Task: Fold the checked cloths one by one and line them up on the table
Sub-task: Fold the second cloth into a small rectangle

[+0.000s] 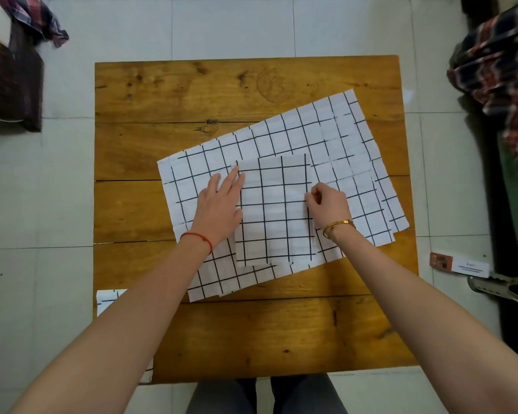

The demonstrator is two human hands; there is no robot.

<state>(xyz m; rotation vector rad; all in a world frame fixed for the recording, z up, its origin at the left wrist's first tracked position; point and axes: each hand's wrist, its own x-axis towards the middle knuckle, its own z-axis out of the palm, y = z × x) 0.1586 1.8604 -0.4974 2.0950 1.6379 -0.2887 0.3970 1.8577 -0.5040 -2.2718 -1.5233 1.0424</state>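
A folded white cloth with black checks (274, 210) lies as a small rectangle on top of a stack of unfolded checked cloths (341, 162) spread slantwise across the wooden table (222, 91). My left hand (219, 204) lies flat with fingers spread, pressing on the left edge of the folded cloth. My right hand (329, 204) has its fingers curled, pinching the right edge of the folded cloth. Another checked cloth (109, 300) shows at the table's near left edge, mostly hidden under my left forearm.
The table stands on a pale tiled floor (228, 25). A dark seat with plaid fabric (18, 55) sits at the far left. Plaid clothing (497, 70) hangs at the right, with a shoe (503, 289) and a small card (458, 264) on the floor.
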